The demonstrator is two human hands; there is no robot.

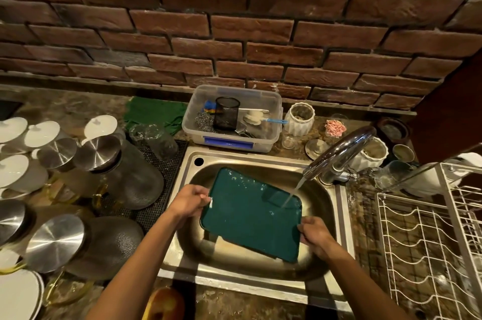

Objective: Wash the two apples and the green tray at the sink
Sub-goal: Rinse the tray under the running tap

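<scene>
tray under running tap, gripped by left hand and right hand | apple on counter, perhaps washed | second apple unseen

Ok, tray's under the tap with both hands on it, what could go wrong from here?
1. The green tray is wet and tilted, held only at its edges by the left hand and right hand; either grip could slip and drop it into the sink.
2. Water from the faucet strikes the tray's far corner and may splash over the rim toward the dish rack.
3. An apple sits at the counter's near edge and could be knocked off by an elbow.
</scene>
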